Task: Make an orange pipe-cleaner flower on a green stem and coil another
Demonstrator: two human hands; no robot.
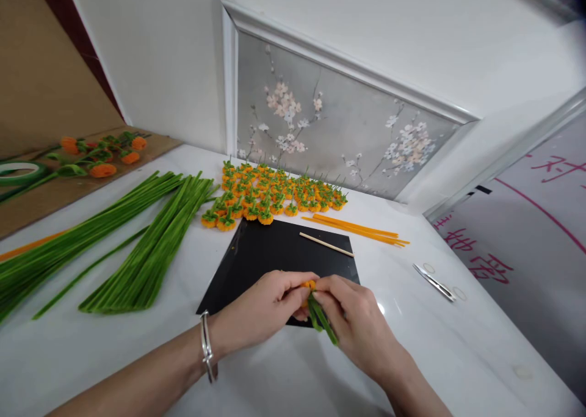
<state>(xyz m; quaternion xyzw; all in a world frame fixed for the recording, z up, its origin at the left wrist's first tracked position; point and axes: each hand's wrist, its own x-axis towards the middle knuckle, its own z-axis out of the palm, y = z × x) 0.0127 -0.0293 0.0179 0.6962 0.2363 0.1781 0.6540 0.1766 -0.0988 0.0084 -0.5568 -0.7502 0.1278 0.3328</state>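
My left hand (270,304) pinches a small orange pipe-cleaner flower (309,284) above the near edge of a black mat (293,252). From the right, my right hand (354,316) closes on the green pipe-cleaner strips (323,322) at the flower's base, which hang down toward me. The fingertips of both hands nearly meet and cover most of the flower. On the mat beyond them lies a thin wooden stick (326,245).
Many finished orange flowers (274,194) stand along the wall. Green pipe-cleaner bundles (137,252) lie left; orange pipe cleaners (357,229) and silver snips (434,281) lie right. Green tape (21,173) and stemmed orange flowers (103,170) rest on cardboard at far left.
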